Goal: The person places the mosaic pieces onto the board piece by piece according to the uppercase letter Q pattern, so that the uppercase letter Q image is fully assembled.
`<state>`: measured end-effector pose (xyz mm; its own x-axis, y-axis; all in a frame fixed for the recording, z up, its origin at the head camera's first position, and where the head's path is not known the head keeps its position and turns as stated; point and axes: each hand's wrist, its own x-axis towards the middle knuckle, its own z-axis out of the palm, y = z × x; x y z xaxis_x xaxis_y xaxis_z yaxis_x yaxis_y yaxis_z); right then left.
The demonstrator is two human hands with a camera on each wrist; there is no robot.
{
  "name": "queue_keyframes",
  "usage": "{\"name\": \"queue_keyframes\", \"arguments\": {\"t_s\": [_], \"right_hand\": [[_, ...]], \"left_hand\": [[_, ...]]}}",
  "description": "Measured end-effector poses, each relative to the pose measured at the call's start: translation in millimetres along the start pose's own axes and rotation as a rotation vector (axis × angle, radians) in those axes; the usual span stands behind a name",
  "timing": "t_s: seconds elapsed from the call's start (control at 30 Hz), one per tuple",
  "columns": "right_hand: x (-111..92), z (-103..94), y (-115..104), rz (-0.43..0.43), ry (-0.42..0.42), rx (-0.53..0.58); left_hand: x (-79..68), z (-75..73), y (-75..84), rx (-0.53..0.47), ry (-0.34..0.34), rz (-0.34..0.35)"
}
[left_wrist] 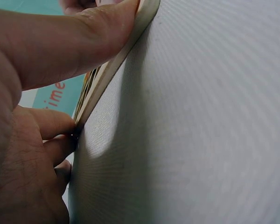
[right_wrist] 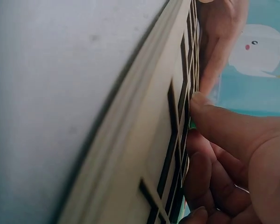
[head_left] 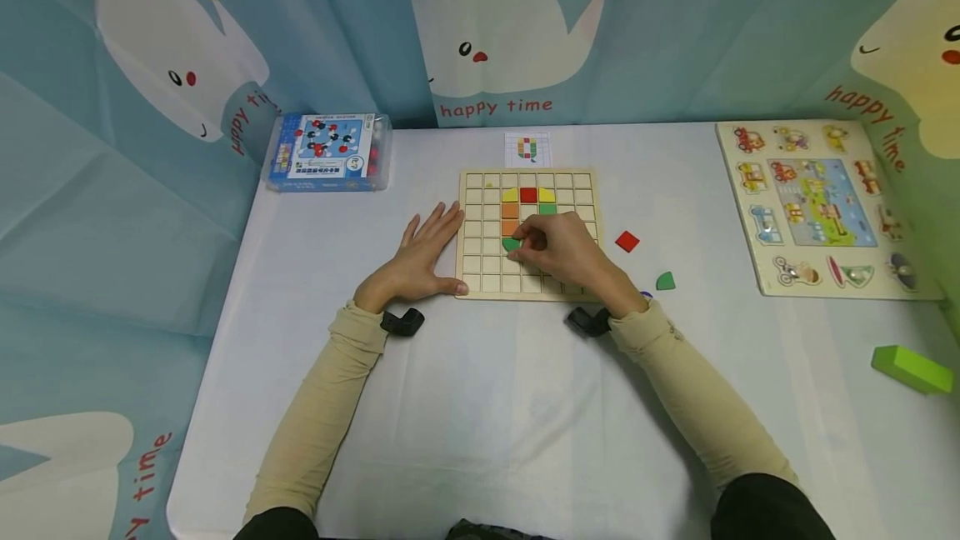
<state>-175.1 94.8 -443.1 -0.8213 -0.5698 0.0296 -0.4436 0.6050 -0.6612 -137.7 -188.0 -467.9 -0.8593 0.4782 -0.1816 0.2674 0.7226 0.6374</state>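
A wooden grid board [head_left: 480,283] lies on the white table with coloured pieces in several of its squares: yellow, red [head_left: 528,195], orange [head_left: 510,211] and green. My right hand [head_left: 558,247] is over the board, thumb and forefinger pinching a green rounded piece [head_left: 511,245] below the orange ones. In the right wrist view a sliver of green shows between the thumb [right_wrist: 224,123] and forefinger. My left hand [head_left: 420,261] rests at the board's left edge, fingers straight and spread, its thumb [left_wrist: 98,35] on the near corner. The right hand hides part of the grid.
A pattern card [head_left: 527,150] lies behind the board. Right of it are a loose red square [head_left: 627,242] and a green piece [head_left: 665,281]. A plastic box [head_left: 327,152] stands back left; a picture puzzle board [head_left: 825,207] and a green block [head_left: 912,369] lie right.
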Motion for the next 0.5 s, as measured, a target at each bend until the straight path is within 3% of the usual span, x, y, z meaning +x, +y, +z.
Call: {"name": "queue_keyframes", "arguments": {"t_s": [0.5], "right_hand": [[2.1, -1.4, 0.1, 0.017, 0.003, 0.013]], "left_hand": [[0.6, -0.7, 0.9, 0.007, -0.007, -0.001]]}}
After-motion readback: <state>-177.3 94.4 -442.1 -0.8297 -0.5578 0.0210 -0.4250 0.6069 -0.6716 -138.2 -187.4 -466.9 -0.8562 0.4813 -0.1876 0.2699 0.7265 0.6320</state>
